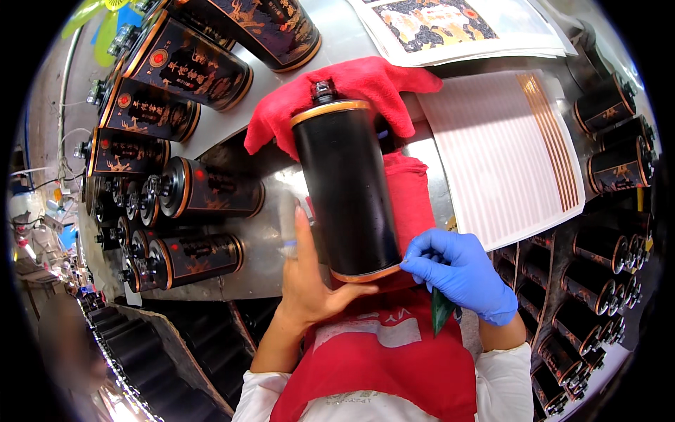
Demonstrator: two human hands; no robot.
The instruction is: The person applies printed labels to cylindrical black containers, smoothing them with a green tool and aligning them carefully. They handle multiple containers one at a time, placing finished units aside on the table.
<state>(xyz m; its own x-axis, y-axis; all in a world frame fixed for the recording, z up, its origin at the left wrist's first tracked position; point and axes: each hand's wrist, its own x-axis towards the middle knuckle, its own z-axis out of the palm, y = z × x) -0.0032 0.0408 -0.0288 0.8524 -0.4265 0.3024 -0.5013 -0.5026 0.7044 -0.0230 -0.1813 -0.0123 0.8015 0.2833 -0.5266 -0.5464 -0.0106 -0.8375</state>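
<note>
A large black cylindrical bottle [344,190] lies tilted before me, its dark neck pointing away. A gold band rings its far end and a copper-coloured strip [365,273] edges its near end. Bare, my left hand [306,288] holds the near left corner, thumb along the base and a finger up the side. A whitish covering with a blue band shows by its fingers. My right hand [460,271], in a blue glove, pinches at the near right edge of the strip; whatever is between the fingertips is too small to make out. From under its curled fingers a dark green pointed piece [441,311] sticks out.
Red cloths [408,190] lie under and behind the bottle on the metal table [271,278]. Right of it lies a sheet of striped copper strips [555,148], with printed sheets [436,28] beyond. Decorated black bottles [186,63] stand at left; more fill racks [590,288] at right.
</note>
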